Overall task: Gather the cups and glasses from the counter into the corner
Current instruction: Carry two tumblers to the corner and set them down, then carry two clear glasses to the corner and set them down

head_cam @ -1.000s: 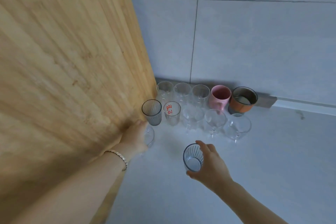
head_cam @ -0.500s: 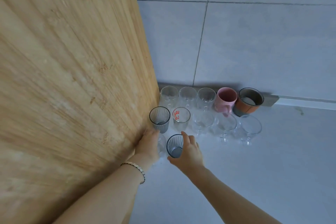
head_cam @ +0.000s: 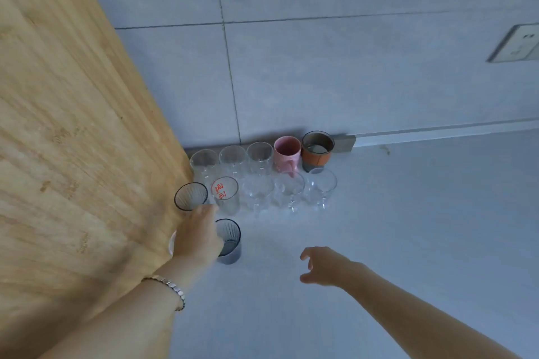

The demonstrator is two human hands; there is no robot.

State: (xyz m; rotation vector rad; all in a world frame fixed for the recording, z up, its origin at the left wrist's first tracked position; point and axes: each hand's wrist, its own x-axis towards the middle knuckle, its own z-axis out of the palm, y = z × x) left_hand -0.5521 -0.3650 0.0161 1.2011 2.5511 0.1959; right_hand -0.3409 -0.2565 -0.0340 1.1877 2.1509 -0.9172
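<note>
- It looked like a home kitchen: a pale grey surface [head_cam: 408, 227] met a grey tiled wall [head_cam: 320, 73].
- Drinking glasses [head_cam: 233, 159], a pink mug [head_cam: 287, 151] and a wall socket [head_cam: 516, 44] right of the wooden side panel [head_cam: 73, 140] suggested it.

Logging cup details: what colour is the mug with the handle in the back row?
Pink, seen in the head view, the only one.

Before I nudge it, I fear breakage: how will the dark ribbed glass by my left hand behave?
The dark ribbed glass looks thin-walled, so probably fragile. Taller than wide, it may tip if pushed high. Its ribs should aid grip.
</note>
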